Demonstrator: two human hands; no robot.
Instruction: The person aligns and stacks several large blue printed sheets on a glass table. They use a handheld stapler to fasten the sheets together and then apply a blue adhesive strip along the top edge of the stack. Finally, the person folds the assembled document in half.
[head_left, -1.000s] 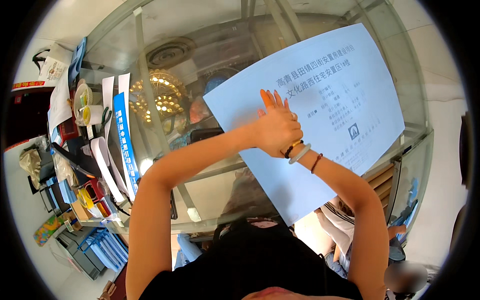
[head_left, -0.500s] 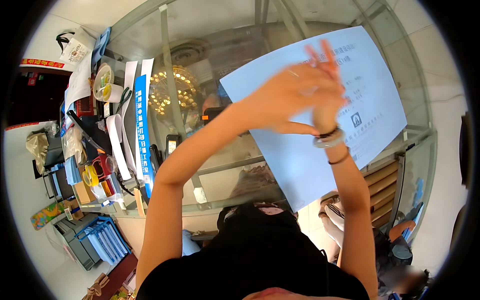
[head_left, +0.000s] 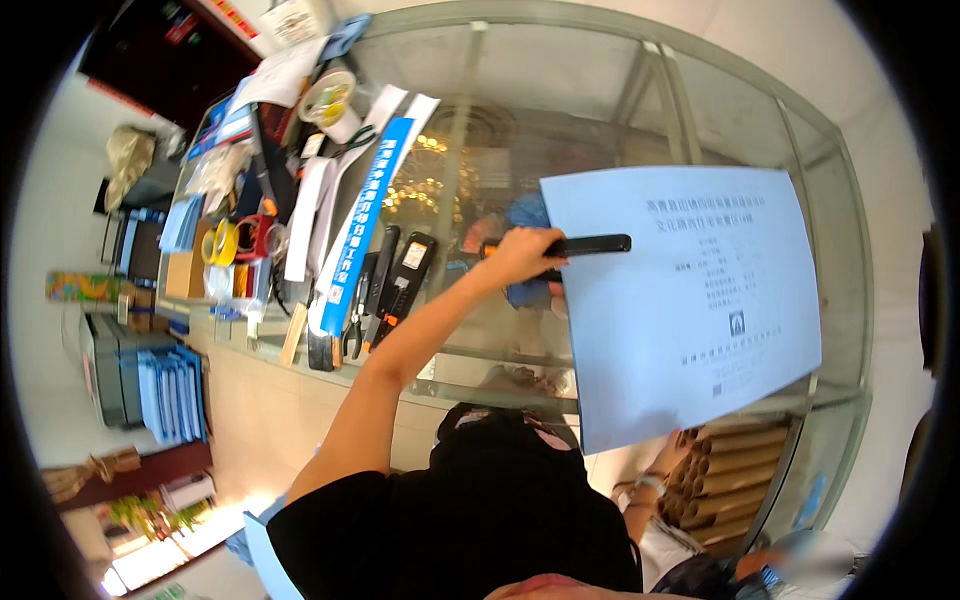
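My left hand (head_left: 528, 254) is closed round a long black tool with an orange end, which looks like a stapler (head_left: 597, 245). Its front part reaches over the left edge of a large pale-blue printed sheet (head_left: 650, 330) on the glass counter. Down by the sheet's lower edge is my right hand (head_left: 676, 447), with a pale bangle at the wrist. Its fingers are partly hidden there, so their hold cannot be made out. A similar long black tool with orange parts (head_left: 403, 285) lies to the left, beside pliers (head_left: 353, 330).
The glass counter (head_left: 560, 75) carries a blue printed strip (head_left: 372, 215), white paper strips, a cup (head_left: 338, 122), scissors and yellow tape (head_left: 219, 243) on its left. Cardboard tubes (head_left: 735, 465) are stacked below at the right. Another person is partly visible at the lower right.
My hands, crossed over the sheet before, are now apart. The left has moved left and taken hold of the black tool; the right has dropped to the sheet's lower edge. The view has shifted.
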